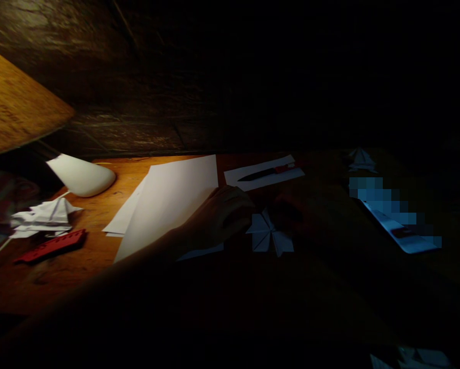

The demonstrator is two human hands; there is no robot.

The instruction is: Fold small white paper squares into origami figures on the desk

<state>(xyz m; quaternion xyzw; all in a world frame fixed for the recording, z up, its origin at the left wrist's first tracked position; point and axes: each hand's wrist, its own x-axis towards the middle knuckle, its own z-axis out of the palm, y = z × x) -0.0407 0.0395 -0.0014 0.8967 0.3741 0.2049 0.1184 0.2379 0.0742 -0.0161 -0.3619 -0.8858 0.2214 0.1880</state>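
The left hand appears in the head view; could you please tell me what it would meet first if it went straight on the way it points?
The left hand would probably meet the folded paper first, though darkness hides the depth and whether they already touch.

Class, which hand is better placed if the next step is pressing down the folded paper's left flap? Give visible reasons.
Probably the left hand: it is beside that side of the folded paper, while the right hand, barely visible, is near its upper right.
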